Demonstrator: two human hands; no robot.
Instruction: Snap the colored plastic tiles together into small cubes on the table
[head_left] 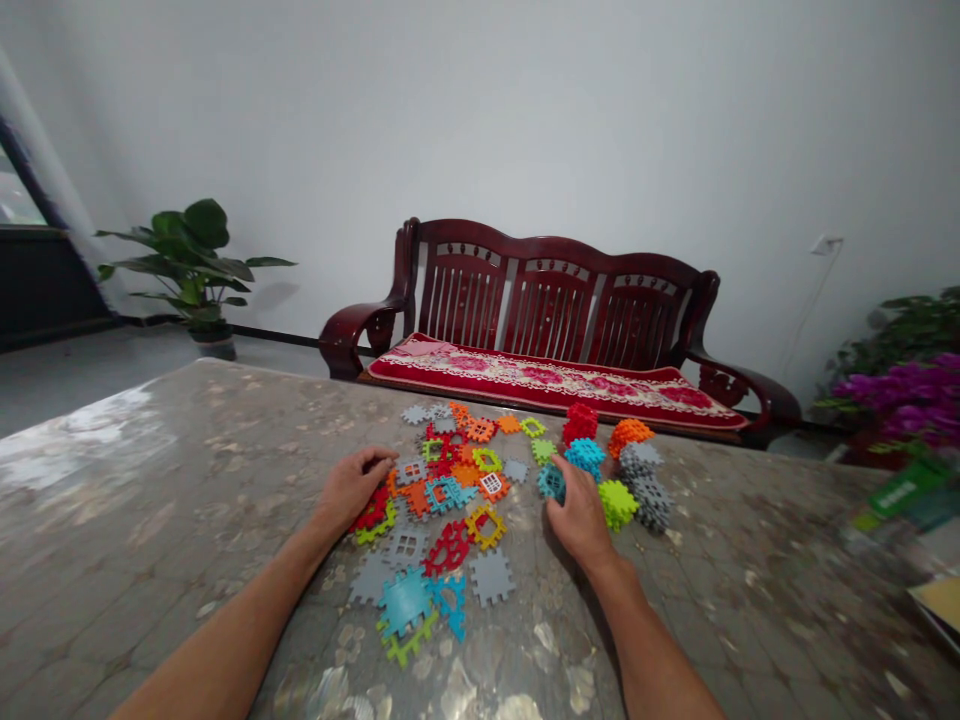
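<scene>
A teal piece [551,482] is seen on the table [750,620], right at the fingertips of the right hand [583,510]. It is flat, with a toothed edge and a lattice of openings across its face. Thumb and forefinger are spread about its right side; whether it is actually pinched, or is only being touched, cannot be told.

Just beyond it a blue stack [585,456] is seen, and a lime-green stack [617,504], a gray stack [651,502], an orange stack [630,436] and a red stack [580,424] are grouped nearby. To the left, scattered pieces [491,577] are spread in many colors, some solid, some pierced with window shapes.

The left hand [356,488] is held with bent fingers at the left edge of this spread, beside a red piece [371,512]; its grip cannot be made out, since the fingertips are partly hidden.

The right edge of the teal piece is covered by the right hand, so its full outline and any pieces beneath it are hidden. Many scattered pieces are overlapped, and both forearms are cut off by the lower border.
</scene>
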